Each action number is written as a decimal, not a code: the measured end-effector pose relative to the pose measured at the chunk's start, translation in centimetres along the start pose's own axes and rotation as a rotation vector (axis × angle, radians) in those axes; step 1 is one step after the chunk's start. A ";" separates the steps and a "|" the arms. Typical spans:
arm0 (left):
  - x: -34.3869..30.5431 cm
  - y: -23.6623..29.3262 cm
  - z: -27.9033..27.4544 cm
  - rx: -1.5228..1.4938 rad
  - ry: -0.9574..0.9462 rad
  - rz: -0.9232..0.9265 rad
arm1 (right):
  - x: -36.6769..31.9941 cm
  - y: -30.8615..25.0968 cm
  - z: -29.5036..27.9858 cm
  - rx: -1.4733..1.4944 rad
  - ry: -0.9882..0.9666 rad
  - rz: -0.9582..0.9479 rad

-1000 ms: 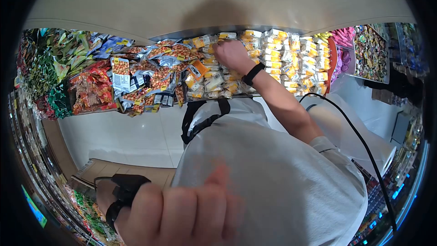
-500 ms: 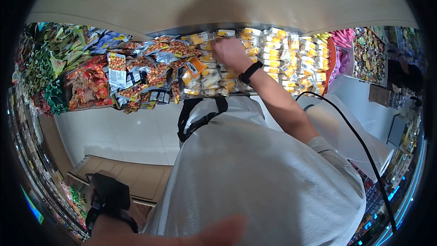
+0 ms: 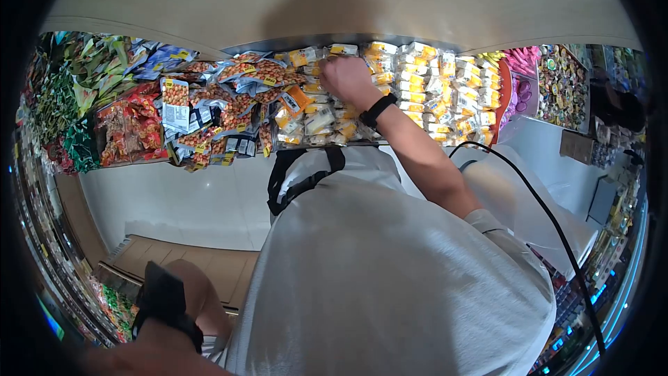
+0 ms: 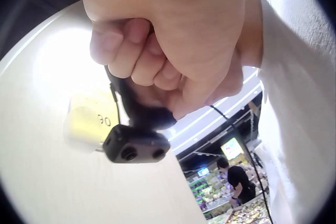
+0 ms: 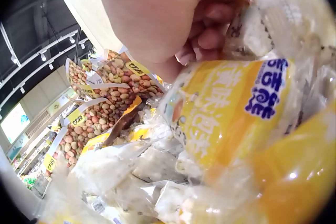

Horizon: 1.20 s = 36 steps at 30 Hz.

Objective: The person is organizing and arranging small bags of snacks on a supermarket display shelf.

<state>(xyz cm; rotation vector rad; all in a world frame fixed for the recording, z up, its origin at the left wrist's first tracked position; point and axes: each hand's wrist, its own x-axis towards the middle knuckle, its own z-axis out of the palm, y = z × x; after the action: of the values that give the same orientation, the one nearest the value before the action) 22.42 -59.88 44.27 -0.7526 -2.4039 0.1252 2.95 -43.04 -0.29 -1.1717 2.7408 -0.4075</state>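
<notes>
My right hand [image 3: 350,82] reaches into a row of white-and-yellow snack packets [image 3: 414,87] on the display. In the right wrist view, the curled fingers [image 5: 211,38] and thumb grip at the end of a yellow wrapped snack packet [image 5: 215,111] with printed lettering; its edge hides part of the thumb. Clear-wrapped pale packets lie under and around it. My left hand [image 4: 194,19] is raised close to the head, fingers curled into the palm around nothing visible. A black two-lens camera [image 4: 136,145] overlaps the space below it. Only part of this hand shows at the head view's bottom left.
Bags of nuts [image 3: 243,76] adjoin the packets, and red bags [image 3: 132,129] lie further left. A pale panel [image 3: 445,7] rises behind the display. A black cable [image 3: 536,195] curves past a plastic roll [image 3: 518,188]. Another person [image 4: 240,184] stands in the background.
My left hand has moved out of the middle foreground toward the head view's bottom-left edge. My right hand stays at nearly the same spot among the packets.
</notes>
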 end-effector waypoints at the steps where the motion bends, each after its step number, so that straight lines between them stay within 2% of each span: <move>1: 1.8 0.4 -2.4 -0.157 -0.514 -0.317 | -0.1 -0.2 0.1 0.011 -0.007 0.013; 2: -0.1 -0.3 2.1 -0.114 -0.298 -0.375 | 0.1 -0.2 -0.1 0.026 -0.003 0.022; 3: -1.5 -1.5 6.5 -0.160 -0.174 -0.409 | 0.2 -0.2 -0.3 0.038 -0.005 0.023; 4: -4.2 -3.0 10.5 -0.198 -0.186 -0.532 | 0.1 -0.2 -0.1 0.047 0.021 0.012; 5: -6.4 -4.0 13.8 -0.169 -0.302 -0.668 | 0.2 -0.6 -0.8 0.063 0.005 0.037; 7: -12.4 -5.6 20.3 -0.153 -0.475 -0.824 | 0.4 -0.9 -1.5 0.081 0.004 0.057; 8: -15.1 -5.8 22.9 -0.182 -0.496 -0.917 | 0.5 -0.8 -1.2 0.062 -0.024 0.067; 10: -21.3 -5.4 28.1 -0.311 -0.465 -1.015 | 0.8 -0.7 -0.8 0.044 -0.045 0.080; 12: -22.1 -3.6 29.7 -0.371 -0.499 -1.229 | 0.6 -0.6 -0.6 0.057 -0.031 0.071; 14: -25.1 -1.8 32.7 -0.338 -0.252 -1.289 | 0.5 -0.8 -0.8 0.059 -0.028 0.072; 17: -24.6 0.0 33.7 -0.171 -0.122 -1.289 | 0.7 -0.9 -1.2 0.058 -0.010 0.076; 20: -24.8 0.5 33.8 -0.174 -0.082 -1.265 | 0.6 -0.9 -0.9 0.054 0.026 0.070; 22: -24.6 1.0 33.9 -0.131 -0.121 -1.275 | 0.6 -1.0 -0.8 0.046 -0.006 0.097; 25: -25.0 1.5 34.4 0.012 -0.130 -1.185 | 0.7 -1.2 0.1 0.061 0.029 0.092; 29: -24.9 1.8 34.8 0.015 -0.141 -1.179 | 0.3 -0.8 -0.5 0.065 0.027 0.095; 34: -25.2 1.9 35.2 0.005 -0.102 -1.174 | 0.3 -0.2 -0.7 0.114 -0.020 0.008; 36: -25.0 2.0 35.0 -0.004 -0.116 -1.186 | 0.0 -0.6 -0.5 0.124 -0.033 0.038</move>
<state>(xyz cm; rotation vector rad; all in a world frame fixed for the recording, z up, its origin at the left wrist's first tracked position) 19.42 -68.79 2.29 0.7540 -2.5517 -0.3236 3.23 -43.29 0.40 -1.0852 2.6622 -0.5391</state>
